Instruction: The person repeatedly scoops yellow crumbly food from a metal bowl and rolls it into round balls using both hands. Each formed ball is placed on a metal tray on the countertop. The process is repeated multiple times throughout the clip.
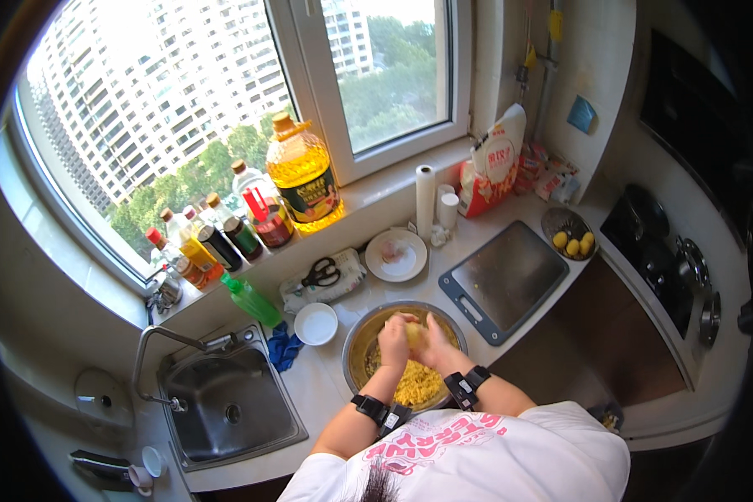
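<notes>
Over a wide metal bowl (355, 351), my left hand (394, 340) and my right hand (438, 346) are cupped together around a rounded yellow lump (415, 336). Their fingers partly hide it, and it looks slightly blurred. Loose yellow crumbly mixture (419, 384) lies in the bowl beneath my wrists. Each forearm wears a black strap with a small device. Left of the bowl sits a small white bowl (315, 324). To the right, a metal colander (555, 218) holds several yellow balls (573, 246) of similar colour.
A grey-rimmed cutting board (511, 276) lies right of the bowl, and a white plate (396, 256) stands behind it. Scissors (321, 273) rest on a wipes packet. A sink (229, 408), green bottle (251, 300) and blue cloth (283, 347) are leftward. Oil and sauce bottles line the sill.
</notes>
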